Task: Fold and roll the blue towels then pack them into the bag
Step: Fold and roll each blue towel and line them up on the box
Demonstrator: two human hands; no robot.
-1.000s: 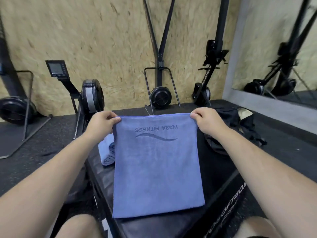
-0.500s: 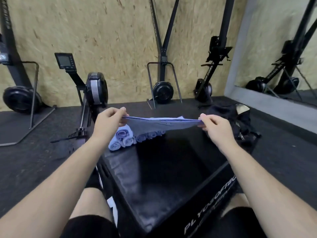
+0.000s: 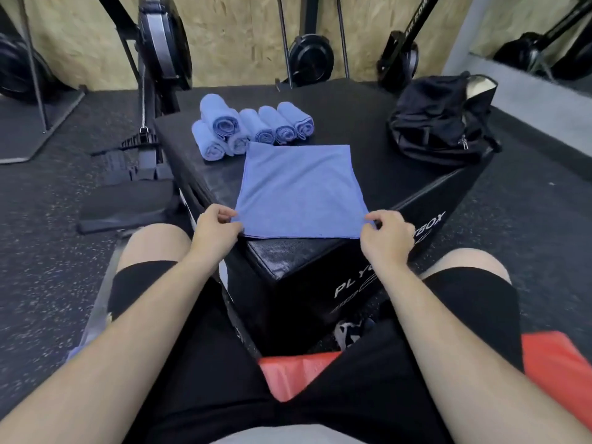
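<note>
Chipboard walls and speckled black rubber flooring frame the gym corner where we sit, with black rowing machines standing on end against the wall and a mirror off to the right. Before our knees stands a black padded plyo box with white lettering on its side, and its top serves as our surface. On it lies a blue microfibre towel, spread flat and smooth as a folded rectangle, its near edge showing stacked layers close to the box's near corner. Our left hand has its grip clamped on the near left corner of that towel, thumb and fingertips pinched together around the cloth. Our right hand does likewise at the near right corner, its grip closed on the fabric with the other fingers curled. Just beyond the towel's far edge sits a cluster of six rolled blue towels, ends facing us, one roll stacked on top of the two at the left and the rest side by side. Well apart from them, at the right far corner of the surface, slumps a black fabric sports bag with its top open and a pale lining showing. Beneath our black shorts we see a red padded seat.
</note>
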